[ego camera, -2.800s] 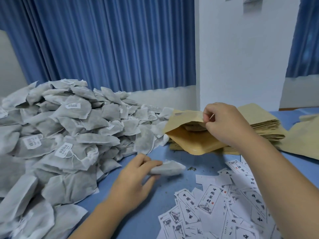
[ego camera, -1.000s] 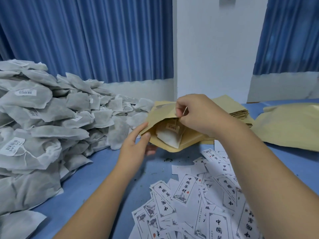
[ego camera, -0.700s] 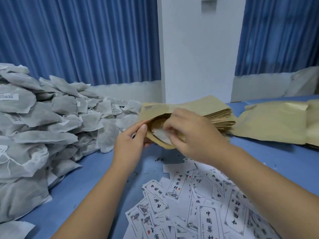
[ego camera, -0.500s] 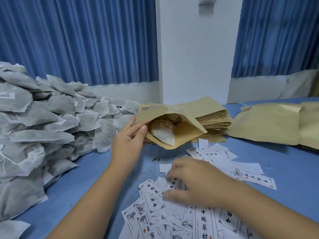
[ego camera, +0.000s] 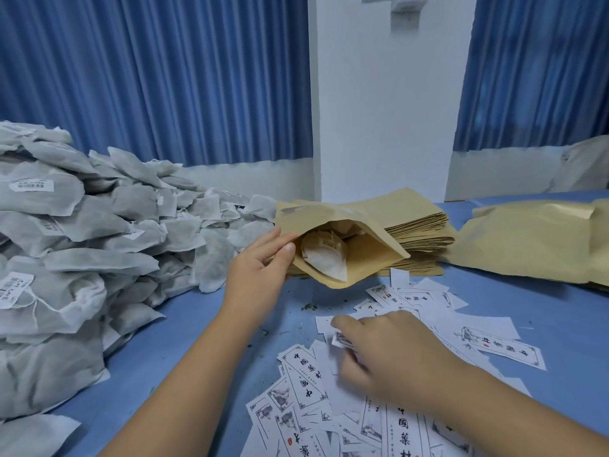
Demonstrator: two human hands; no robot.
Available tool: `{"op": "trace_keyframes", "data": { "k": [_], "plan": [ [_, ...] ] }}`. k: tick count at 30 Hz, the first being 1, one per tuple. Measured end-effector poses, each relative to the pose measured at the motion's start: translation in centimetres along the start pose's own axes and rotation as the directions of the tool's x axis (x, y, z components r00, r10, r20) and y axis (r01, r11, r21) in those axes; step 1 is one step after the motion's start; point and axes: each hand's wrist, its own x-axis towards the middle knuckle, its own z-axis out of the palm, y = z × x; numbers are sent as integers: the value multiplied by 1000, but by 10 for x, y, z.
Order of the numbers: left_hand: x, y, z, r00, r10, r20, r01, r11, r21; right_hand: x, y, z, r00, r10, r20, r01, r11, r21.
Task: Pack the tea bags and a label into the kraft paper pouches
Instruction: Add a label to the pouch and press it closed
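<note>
You can read 中國 running vertically in brush script on the paper labels, near right. The characters after it are unclear. The red seal on one is illegible. Tea bag tags on the left and the tag inside the kraft pouch carry barcode-like print, too small to read.

Left grip holds pouch open; right grip on labels.
Left grip pinches the pouch's mouth edge, tea bag inside, pouch resting against pouch stack. Right grip curls on one label, blurred. Tea bag pile left on tabletop.
</note>
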Motion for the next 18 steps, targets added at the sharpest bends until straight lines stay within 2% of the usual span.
{"op": "trace_keyframes", "data": {
  "k": [6,9,12,13,15,17,18],
  "plan": [
    [-2,5,5,1000,-10,5,10,1000,-27,7,-4,7,992,58,-112,-68,993,-95],
    [-2,9,9,1000,-12,3,12,1000,-26,5,-7,16,998,60,-24,-60,998,-1],
    [0,11,11,999,-31,17,32,999,-14,4,-6,11,997,76,34,-75,997,-5],
    [1,11,12,999,-42,23,42,999,-11,4,-5,4,995,98,-2,-98,995,-2],
    [2,15,13,998,-60,32,61,998,-2,6,0,-16,972,150,-179,-155,988,-16],
    [2,19,14,997,-64,33,63,998,23,6,11,-29,877,185,-444,-203,979,6],
    [2,21,13,997,-64,35,62,997,51,5,16,-32,829,177,-531,-215,977,-11]
  ]
}}
